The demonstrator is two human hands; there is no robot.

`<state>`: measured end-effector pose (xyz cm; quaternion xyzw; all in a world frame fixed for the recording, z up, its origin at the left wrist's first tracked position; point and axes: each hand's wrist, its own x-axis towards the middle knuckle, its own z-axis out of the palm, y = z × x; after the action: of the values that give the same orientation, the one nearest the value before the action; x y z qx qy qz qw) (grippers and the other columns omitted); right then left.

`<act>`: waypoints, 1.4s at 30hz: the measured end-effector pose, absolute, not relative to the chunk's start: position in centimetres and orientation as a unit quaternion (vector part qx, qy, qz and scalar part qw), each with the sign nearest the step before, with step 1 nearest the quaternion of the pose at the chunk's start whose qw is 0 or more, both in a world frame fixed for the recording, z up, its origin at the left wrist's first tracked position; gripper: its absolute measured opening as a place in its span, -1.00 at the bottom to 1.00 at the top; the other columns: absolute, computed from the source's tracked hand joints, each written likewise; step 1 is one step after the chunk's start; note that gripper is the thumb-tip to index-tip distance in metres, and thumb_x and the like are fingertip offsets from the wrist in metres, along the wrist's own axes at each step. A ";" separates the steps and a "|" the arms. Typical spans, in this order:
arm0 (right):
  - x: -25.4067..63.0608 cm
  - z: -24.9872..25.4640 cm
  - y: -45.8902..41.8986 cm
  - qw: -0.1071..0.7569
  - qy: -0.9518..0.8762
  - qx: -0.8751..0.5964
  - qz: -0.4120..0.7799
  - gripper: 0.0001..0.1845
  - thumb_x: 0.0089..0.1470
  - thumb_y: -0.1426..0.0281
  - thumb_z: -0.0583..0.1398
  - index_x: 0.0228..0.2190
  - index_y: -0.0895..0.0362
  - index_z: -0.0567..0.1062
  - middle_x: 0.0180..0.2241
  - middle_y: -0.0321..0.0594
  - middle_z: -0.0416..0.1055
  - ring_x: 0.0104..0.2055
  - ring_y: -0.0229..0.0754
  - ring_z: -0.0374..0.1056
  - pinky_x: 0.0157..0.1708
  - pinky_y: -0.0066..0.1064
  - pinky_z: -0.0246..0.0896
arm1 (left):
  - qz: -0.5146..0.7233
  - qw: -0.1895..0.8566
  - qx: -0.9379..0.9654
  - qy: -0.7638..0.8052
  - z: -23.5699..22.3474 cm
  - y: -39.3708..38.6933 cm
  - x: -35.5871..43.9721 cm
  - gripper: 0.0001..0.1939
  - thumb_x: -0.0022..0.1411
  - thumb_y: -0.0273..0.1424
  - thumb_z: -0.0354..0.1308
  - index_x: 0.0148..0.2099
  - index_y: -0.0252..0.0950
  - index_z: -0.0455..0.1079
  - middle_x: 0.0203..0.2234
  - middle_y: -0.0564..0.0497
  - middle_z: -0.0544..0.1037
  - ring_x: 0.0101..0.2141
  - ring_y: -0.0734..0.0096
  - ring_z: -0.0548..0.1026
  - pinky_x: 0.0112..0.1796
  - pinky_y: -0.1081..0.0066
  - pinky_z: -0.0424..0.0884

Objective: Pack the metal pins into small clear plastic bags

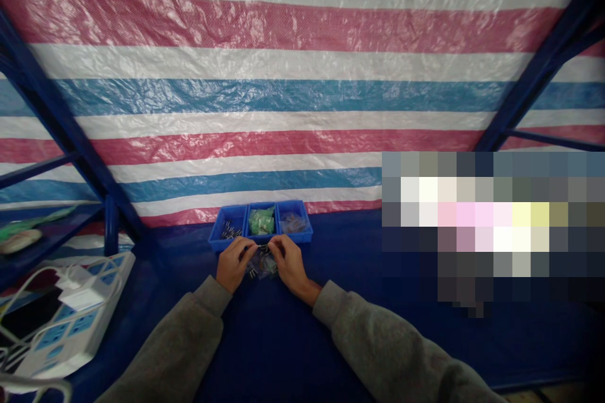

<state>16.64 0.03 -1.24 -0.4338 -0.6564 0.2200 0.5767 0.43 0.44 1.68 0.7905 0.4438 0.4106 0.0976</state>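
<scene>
My left hand [235, 262] and my right hand [290, 264] meet low in the middle of the view, thumbs and fingertips pinched. Between the fingertips runs a thin, short, shiny piece [263, 246], gripped at both ends; its kind is too small to make out. Just below it, on the blue surface, lies a small heap of clear bags and dark slim parts [263, 264], partly hidden by my fingers. Right behind my hands stand three joined blue bins. The left bin [216, 234] has loose dark slim parts, the middle one green packets [261, 221], the right one clear packets [293, 223].
A white power strip [80, 340] with a plugged-in white adapter [84, 288] and loose cables is at the left. Blue metal frame bars [70, 113] slope at both sides. A striped tarp [293, 94] hangs behind the bins. At the right, a blurred patch hides part of the view.
</scene>
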 end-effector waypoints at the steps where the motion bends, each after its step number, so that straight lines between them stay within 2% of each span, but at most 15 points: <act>1: 16.6 -1.2 0.0 0.576 -0.660 -0.430 0.217 -0.82 0.15 0.35 0.04 -0.37 0.14 0.41 -0.43 -0.26 0.37 -0.40 -0.25 0.28 -0.39 -0.46 0.15 | 0.410 0.094 0.791 0.444 1.7 0.4 0.5 -0.80 0.25 -0.31 -0.03 -0.31 -0.29 0.35 -0.40 -0.03 0.44 -0.32 0.38 0.39 -0.23 0.40 0.29; 9: 16.7 -1.2 0.1 0.562 -0.685 -0.422 0.189 -0.83 0.13 0.36 0.07 -0.40 0.13 0.43 -0.44 -0.25 0.37 -0.40 -0.25 0.27 -0.38 -0.46 0.15 | 0.404 0.091 0.790 0.452 1.3 0.4 0.3 -0.77 0.26 -0.31 -0.06 -0.33 -0.29 0.34 -0.46 0.00 0.41 -0.40 0.42 0.37 -0.29 0.42 0.28; 15: 16.8 -1.2 0.0 0.569 -0.677 -0.425 0.191 -0.81 0.14 0.36 0.05 -0.39 0.14 0.43 -0.44 -0.24 0.36 -0.41 -0.25 0.27 -0.39 -0.46 0.14 | 0.410 0.106 0.783 0.456 1.3 0.3 0.3 -0.79 0.24 -0.27 -0.03 -0.27 -0.28 0.34 -0.40 0.01 0.43 -0.49 0.48 0.33 -0.36 0.45 0.28; 19: 16.8 -1.1 0.0 0.569 -0.676 -0.428 0.190 -0.82 0.14 0.37 0.06 -0.39 0.14 0.43 -0.44 -0.26 0.36 -0.41 -0.26 0.27 -0.39 -0.46 0.15 | 0.414 0.128 0.774 0.463 1.4 0.5 0.2 -0.77 0.22 -0.23 -0.02 -0.29 -0.28 0.33 -0.43 0.03 0.42 -0.55 0.51 0.28 -0.44 0.47 0.26; 27: 16.7 -1.2 0.1 0.573 -0.671 -0.429 0.195 -0.84 0.13 0.40 0.06 -0.40 0.14 0.43 -0.45 -0.26 0.36 -0.42 -0.26 0.27 -0.40 -0.46 0.14 | 0.433 0.178 0.753 0.463 0.8 1.0 0.0 -0.78 0.18 -0.23 0.05 -0.31 -0.30 0.31 -0.43 0.04 0.42 -0.56 0.54 0.30 -0.48 0.48 0.23; 37: 16.7 -1.0 0.0 0.567 -0.682 -0.417 0.199 -0.83 0.14 0.36 0.07 -0.40 0.14 0.43 -0.45 -0.27 0.36 -0.42 -0.26 0.26 -0.40 -0.47 0.13 | 0.441 0.193 0.754 0.446 0.8 1.1 0.0 -0.80 0.20 -0.25 0.02 -0.33 -0.29 0.28 -0.40 0.01 0.39 -0.40 0.43 0.37 -0.41 0.48 0.28; 42: 16.8 -1.0 -0.1 0.571 -0.676 -0.421 0.201 -0.83 0.13 0.39 0.07 -0.40 0.15 0.43 -0.45 -0.26 0.36 -0.42 -0.27 0.26 -0.39 -0.47 0.13 | 0.442 0.216 0.748 0.446 0.6 1.1 0.0 -0.80 0.18 -0.25 0.04 -0.32 -0.30 0.28 -0.41 0.03 0.38 -0.51 0.50 0.33 -0.46 0.50 0.25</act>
<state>16.77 -0.07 -1.02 -0.4208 -0.6757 0.2010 0.5710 -0.05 1.10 0.59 0.7479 0.4455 0.4423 0.2157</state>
